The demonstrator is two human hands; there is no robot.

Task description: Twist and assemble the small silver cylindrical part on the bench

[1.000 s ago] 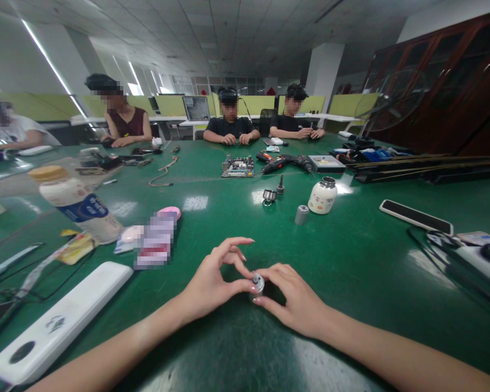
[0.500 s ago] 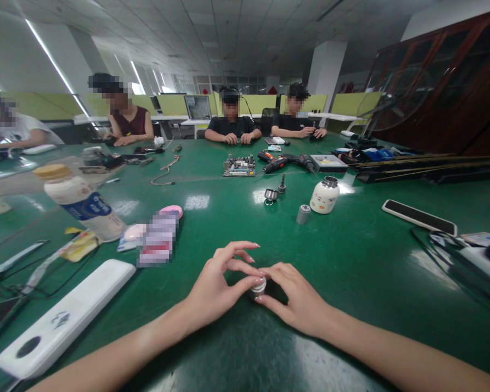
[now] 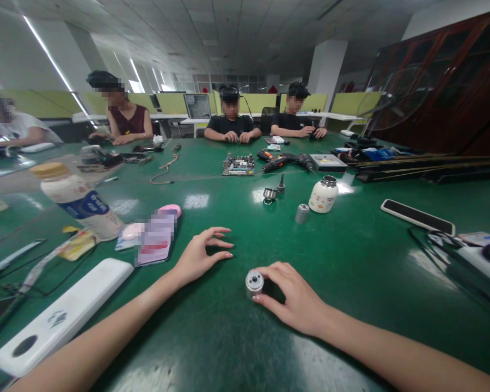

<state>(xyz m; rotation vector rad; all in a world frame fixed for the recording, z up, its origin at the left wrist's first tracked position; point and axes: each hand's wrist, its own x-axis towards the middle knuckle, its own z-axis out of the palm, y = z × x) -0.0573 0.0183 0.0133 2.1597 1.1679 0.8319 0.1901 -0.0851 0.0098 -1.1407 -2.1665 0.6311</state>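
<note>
My right hand [image 3: 289, 296] holds a small silver metal cylinder [image 3: 255, 285] between thumb and fingers, low over the green table. The cylinder's round top face shows a dark centre and small holes; its underside is hidden. To its left, my left hand [image 3: 202, 253] is open with fingers apart and nothing in them. A second grey metal cylinder [image 3: 302, 213] stands upright farther off, beside a white patterned jar [image 3: 323, 195] with a metal neck. Beyond it lie a metal cup-shaped part with a ring [image 3: 270, 195] and a dark pointed metal part [image 3: 281, 184].
A white power bank-like bar [image 3: 65, 313], a phone [image 3: 157, 239] and a bottle [image 3: 79, 204] are on the left. Ahead are a circuit board [image 3: 238, 165] and power drills [image 3: 283, 162]. Cables and a white-edged phone-like slab [image 3: 417, 216] lie right. Several people sit across the table.
My left hand has let go of the cylinder and moved away to the left. The cylinder's top face is now uncovered, while my right hand stays on it.
</note>
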